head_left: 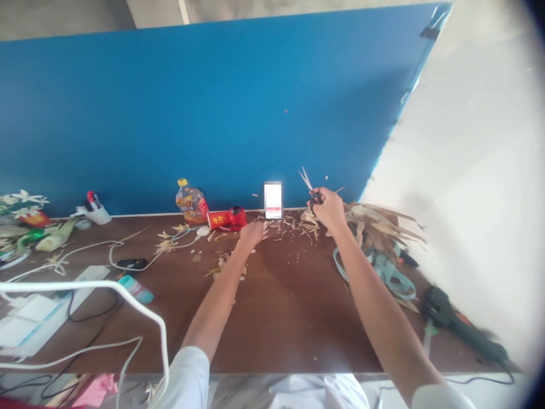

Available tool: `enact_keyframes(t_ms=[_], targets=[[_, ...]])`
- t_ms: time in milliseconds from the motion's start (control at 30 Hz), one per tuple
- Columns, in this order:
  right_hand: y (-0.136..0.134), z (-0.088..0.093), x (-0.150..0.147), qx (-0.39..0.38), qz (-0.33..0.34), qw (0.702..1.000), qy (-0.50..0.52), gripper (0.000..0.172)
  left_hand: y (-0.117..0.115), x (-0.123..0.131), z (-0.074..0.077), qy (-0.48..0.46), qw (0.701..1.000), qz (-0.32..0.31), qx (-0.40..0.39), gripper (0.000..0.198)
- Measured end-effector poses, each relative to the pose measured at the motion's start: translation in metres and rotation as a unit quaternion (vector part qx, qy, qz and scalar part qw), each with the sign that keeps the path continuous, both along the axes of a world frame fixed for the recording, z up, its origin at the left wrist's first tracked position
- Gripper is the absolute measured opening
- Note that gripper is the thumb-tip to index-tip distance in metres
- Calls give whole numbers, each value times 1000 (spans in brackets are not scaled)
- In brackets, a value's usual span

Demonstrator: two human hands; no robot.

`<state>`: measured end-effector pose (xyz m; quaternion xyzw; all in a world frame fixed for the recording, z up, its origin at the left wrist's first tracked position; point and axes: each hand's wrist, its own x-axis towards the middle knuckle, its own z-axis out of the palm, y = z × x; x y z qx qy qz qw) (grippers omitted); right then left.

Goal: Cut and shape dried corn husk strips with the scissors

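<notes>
My right hand (330,209) is closed around the dark handles of a pair of scissors (305,178), held up with the slightly parted blades pointing up and left. Just below and to its right lies a heap of dried corn husks (374,224). My left hand (254,234) is low over the tabletop with its fingers curled together; a small pale bit shows at the fingertips, too small to name. Beside that hand are a red paper cup (219,220) lying on its side and a red roll (237,218). Pale husk clippings (293,224) are scattered between both hands.
A phone (273,200) with a blurred screen leans on the blue panel (213,113). A bottle (191,201) stands left of it. A glue gun (462,324) and blue-green strap (389,272) lie right. At left are a power strip (91,284), cables and a white tube frame (145,307).
</notes>
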<state>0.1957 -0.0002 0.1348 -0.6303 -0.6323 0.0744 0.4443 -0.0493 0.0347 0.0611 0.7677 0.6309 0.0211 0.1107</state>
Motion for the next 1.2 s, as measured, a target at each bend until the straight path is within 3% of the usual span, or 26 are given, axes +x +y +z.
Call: enact_keyframes(t_ms=[133, 233, 300, 433, 600, 833, 1000, 1100, 1200], targets=[[-3, 7, 19, -33, 29, 995, -92, 41, -2, -4, 6, -35, 993, 94, 67, 29], [-6, 11, 25, 0, 11, 991, -136, 46, -5, -5, 18, -88, 985, 111, 98, 42], [-7, 12, 27, -4, -6, 988, -154, 49, -7, -7, 28, -120, 982, 104, 98, 39], [-2, 5, 29, -87, -26, 976, -198, 48, -11, -14, 52, -212, 971, 52, 96, 29], [2, 2, 28, -61, -55, 980, -180, 37, -20, -19, 72, -286, 957, -28, 26, 31], [-13, 24, 17, 70, 24, 996, -52, 38, -28, -12, 73, -278, 957, -76, -29, 39], [-28, 40, 10, 102, 116, 988, 29, 40, -30, -4, 69, -288, 943, -136, -96, 85], [-33, 44, 5, 116, 105, 986, 59, 38, -32, 3, 63, -263, 926, -216, -166, 103], [-36, 45, -1, 138, 90, 982, 96, 37, -36, 16, 56, -252, 913, -258, -188, 95]])
